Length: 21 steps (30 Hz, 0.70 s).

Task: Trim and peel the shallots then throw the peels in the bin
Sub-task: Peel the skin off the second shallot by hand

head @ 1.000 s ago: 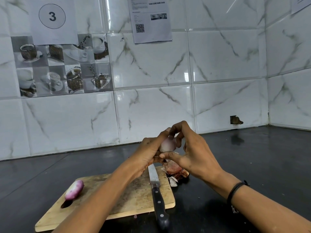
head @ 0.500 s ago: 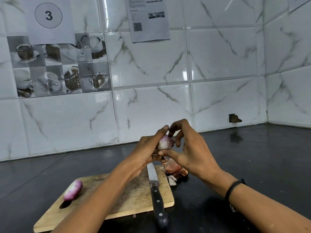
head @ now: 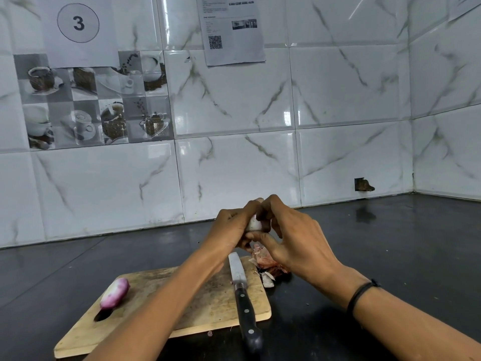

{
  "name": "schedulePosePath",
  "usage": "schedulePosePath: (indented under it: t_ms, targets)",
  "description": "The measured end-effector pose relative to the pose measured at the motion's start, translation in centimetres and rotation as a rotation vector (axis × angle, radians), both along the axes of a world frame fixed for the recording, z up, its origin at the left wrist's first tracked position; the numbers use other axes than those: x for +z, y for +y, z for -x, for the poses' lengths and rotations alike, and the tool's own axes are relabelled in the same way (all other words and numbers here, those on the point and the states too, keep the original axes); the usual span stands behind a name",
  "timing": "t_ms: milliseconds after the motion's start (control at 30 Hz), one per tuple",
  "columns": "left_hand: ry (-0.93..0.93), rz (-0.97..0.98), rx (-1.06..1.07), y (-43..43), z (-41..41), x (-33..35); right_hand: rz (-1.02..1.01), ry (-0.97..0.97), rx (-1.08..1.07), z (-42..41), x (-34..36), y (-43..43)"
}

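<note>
A pale shallot (head: 253, 223) is held in the air above the far right corner of the wooden cutting board (head: 203, 306). My left hand (head: 231, 227) grips it from the left, and my right hand (head: 289, 235) pinches it from the right with thumb and fingers curled round it. Most of the shallot is hidden by the fingers. A peeled pink shallot (head: 114, 293) lies on the board's left end. Reddish peels (head: 265, 264) are heaped on the counter just off the board's right edge, under my right hand.
A black-handled knife (head: 243, 300) lies along the board's right side, blade pointing away, handle over the front edge. The board sits on a dark glossy counter (head: 390, 251) backed by white marbled wall tiles meeting in a corner at the right. No bin is in view.
My right fingers have closed further over the top of the shallot, so less of it shows. Both hands stay in about the same spot above the board corner.
</note>
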<state>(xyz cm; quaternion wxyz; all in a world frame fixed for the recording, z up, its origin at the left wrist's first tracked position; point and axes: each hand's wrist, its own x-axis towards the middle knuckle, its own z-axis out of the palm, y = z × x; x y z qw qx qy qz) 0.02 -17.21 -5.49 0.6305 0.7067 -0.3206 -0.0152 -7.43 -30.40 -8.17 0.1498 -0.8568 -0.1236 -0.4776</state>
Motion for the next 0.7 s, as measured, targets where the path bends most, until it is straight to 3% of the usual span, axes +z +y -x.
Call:
schedulePosePath:
  t_ms: [233,700]
  targets:
    - [0.055,-0.004,-0.006,0.16,-0.26,0.08,-0.162,0.003,0.025,0.47,0.39,-0.37]
    - [0.128,0.054,0.009,0.60,-0.81,0.14,-0.140,0.009,0.161,0.33,0.43,-0.54]
